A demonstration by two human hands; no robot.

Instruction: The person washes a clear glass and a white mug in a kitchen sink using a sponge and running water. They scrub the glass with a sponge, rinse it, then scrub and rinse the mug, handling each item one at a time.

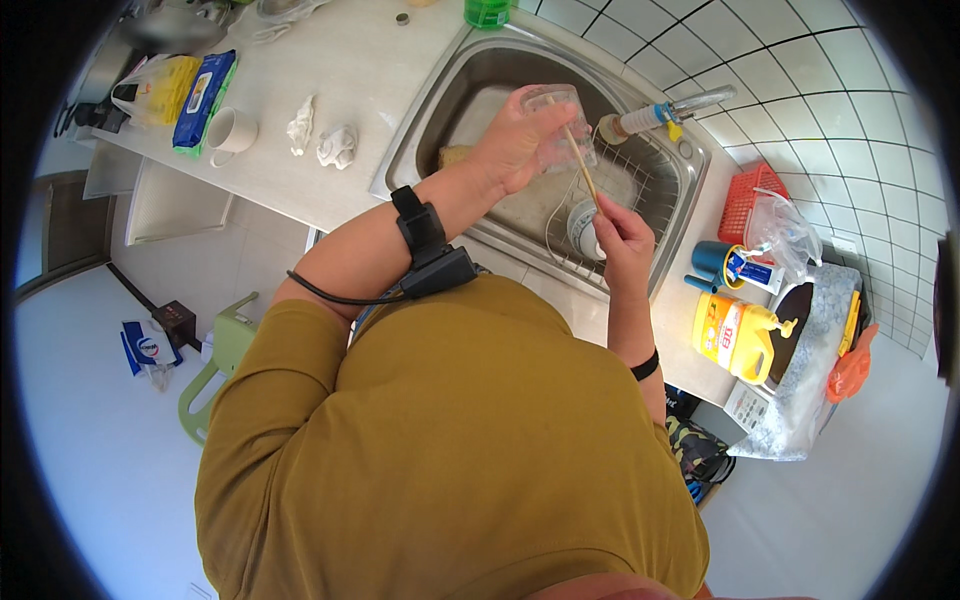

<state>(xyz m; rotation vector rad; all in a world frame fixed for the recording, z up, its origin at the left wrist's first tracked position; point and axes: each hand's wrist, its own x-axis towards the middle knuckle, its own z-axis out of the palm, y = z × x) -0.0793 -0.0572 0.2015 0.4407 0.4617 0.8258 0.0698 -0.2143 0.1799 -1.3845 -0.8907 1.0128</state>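
Note:
Over the stainless steel sink, my left hand grips a clear, ridged tumbler, tilted, its material not certain. My right hand pinches the near end of a thin wooden stick. The stick's far part overlaps the tumbler, close to my left thumb; whether it sits inside or in front I cannot tell. Below my right hand, a patterned white cup lies partly hidden on a wire rack in the sink. A yellowish sponge rests at the basin's left side, partly covered by my left forearm.
A faucet juts over the basin near the tumbler. Left on the counter are crumpled white tissues, a white mug and a wipes pack. Right stand a red basket, a blue cup and a yellow pump jug.

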